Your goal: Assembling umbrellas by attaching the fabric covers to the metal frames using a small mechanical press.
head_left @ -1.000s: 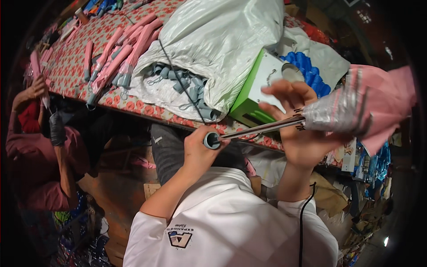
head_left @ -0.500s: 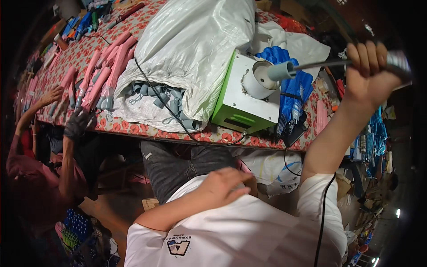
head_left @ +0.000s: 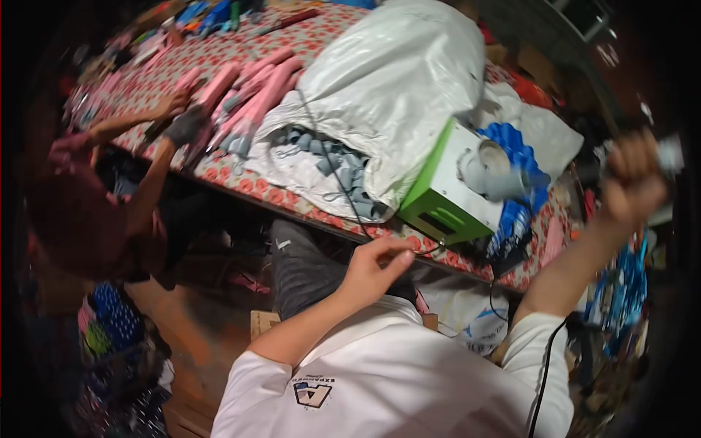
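My right hand (head_left: 634, 179), raised at the right and blurred by motion, is closed round the shaft of an umbrella. The umbrella's grey handle (head_left: 504, 184) points left, just in front of the round metal nozzle (head_left: 491, 157) on a green and white box-shaped machine (head_left: 456, 193). Whether handle and nozzle touch I cannot tell. In front of the table edge hovers my left hand (head_left: 374, 271), its fingers loosely bent and thumb apart, with nothing visible in it. Several loose grey handles (head_left: 350, 175) lie in the mouth of a big white sack (head_left: 394, 66) left of the machine.
Folded pink umbrellas (head_left: 255, 95) lie on the flowered tablecloth (head_left: 219, 175), where a co-worker's gloved hand (head_left: 186, 125) handles them. A blue folded umbrella bundle (head_left: 522, 157) lies behind the machine. A black cable (head_left: 332, 164) crosses the sack's mouth.
The view has swung, so the table sits further right and tilted. My left hand has lifted off my lap toward the table edge. My right hand still grips the umbrella, its handle near the nozzle.
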### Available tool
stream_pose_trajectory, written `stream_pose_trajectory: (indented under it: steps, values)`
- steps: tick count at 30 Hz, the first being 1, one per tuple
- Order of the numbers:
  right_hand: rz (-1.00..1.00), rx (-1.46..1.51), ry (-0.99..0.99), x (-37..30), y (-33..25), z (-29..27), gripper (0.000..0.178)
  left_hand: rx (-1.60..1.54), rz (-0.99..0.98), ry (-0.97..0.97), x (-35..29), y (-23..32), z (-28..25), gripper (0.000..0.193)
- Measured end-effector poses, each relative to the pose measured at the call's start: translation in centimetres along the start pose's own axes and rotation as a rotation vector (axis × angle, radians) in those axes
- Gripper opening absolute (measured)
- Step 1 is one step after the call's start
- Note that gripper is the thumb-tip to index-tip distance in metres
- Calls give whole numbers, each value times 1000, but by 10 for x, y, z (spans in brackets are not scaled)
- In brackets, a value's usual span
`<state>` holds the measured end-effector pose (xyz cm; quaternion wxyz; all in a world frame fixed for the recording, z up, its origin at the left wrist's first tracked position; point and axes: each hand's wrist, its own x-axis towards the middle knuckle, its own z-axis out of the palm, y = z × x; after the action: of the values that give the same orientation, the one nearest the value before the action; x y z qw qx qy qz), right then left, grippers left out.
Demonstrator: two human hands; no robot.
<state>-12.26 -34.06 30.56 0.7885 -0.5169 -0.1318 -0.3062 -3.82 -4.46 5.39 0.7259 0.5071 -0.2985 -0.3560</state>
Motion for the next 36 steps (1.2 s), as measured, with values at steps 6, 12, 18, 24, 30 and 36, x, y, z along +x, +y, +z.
stream_pose_trajectory:
  steps: [6, 12, 18, 24, 30, 36]
  values:
    - [71, 614, -133, -57, 80, 59, 24, -581, -127, 123, -6, 13, -14, 32]
    - [175, 509, 102, -75, 154, 22, 30, 544, 386, 223, -10, -16, -27, 38]
    - [132, -2, -167, -62, 161, 36, 40, 438, -132, 9, -21, -10, -33, 42]
    - [320, -180, -18, -65, 199, 51, 35, 312, -320, -47, -34, -12, -29, 43]
    - [698, -571, -413, -151, 274, 80, 49, -320, -269, 292, -32, -10, -36, 28]
    - [872, -576, -261, -169, 267, 63, 51, -67, -434, 619, 0, 1, -129, 13]
